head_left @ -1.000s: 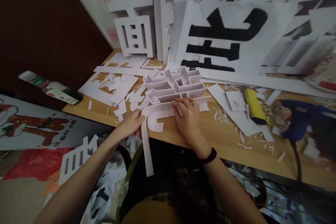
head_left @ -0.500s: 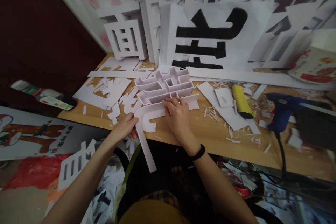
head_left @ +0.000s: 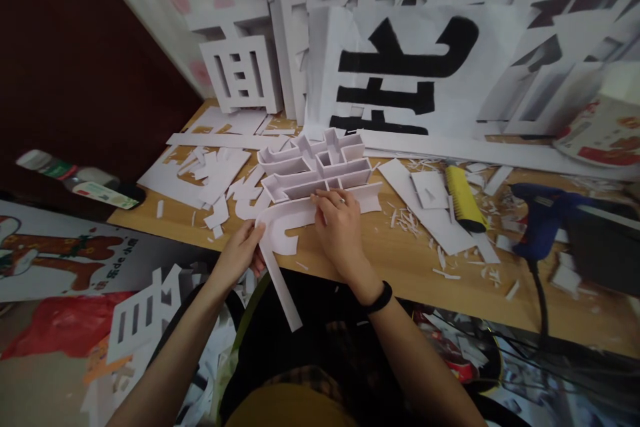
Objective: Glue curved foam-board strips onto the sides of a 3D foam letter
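Observation:
On the table's front edge lies a white foam-board character (head_left: 295, 177) with thin upright walls forming open channels. A long white strip (head_left: 283, 288) bends around the curved end of its hooked stroke (head_left: 281, 240), and the loose end hangs below the table edge. At the bend, my left hand (head_left: 241, 248) pinches the strip between thumb and fingers. My right hand (head_left: 340, 227) is closed over the strip's straight part, fingertips against the wall; its palm side is hidden. A ring and a dark wristband are on that arm.
A blue glue gun (head_left: 537, 217) and a yellow-handled tool (head_left: 465, 199) lie on the right among white scraps. At the left edge a bottle (head_left: 80, 180) lies tilted. Finished white characters (head_left: 240, 70) and a black-printed sheet (head_left: 465, 100) stand behind.
The view has shifted slightly. My left hand stays on the strip at the bend, and my right hand keeps nearly the same place on the wall.

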`<state>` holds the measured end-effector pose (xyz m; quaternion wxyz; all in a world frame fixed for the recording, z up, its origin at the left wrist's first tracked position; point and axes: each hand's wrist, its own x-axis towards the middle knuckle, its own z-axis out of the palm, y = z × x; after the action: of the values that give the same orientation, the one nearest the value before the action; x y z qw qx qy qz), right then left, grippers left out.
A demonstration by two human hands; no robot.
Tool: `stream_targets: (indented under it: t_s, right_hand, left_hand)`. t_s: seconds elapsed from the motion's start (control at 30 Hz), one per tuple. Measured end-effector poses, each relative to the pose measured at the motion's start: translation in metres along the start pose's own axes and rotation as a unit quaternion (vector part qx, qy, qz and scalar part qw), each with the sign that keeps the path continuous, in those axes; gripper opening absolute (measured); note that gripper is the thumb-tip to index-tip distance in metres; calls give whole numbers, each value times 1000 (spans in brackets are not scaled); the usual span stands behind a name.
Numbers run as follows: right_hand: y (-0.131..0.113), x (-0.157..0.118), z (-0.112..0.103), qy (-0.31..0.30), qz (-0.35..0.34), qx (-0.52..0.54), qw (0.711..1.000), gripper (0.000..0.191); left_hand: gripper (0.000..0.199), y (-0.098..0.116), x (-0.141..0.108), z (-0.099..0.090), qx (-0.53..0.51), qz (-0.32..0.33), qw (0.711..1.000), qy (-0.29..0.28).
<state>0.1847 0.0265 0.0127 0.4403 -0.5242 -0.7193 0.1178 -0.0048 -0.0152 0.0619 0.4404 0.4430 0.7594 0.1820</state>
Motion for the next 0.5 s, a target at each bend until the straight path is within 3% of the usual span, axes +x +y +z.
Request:
stream_targets:
  t_s: [0.3,0.5]
  right_hand:
    - [-2,-1,0,18,-10,-16,1000,35]
    - [-4,0,2,79,-40,-55,995,22]
  left_hand:
    - [60,-9,-3,5,-88,79,993,24]
    - [72,-15,-4,19,-181,103,973,97]
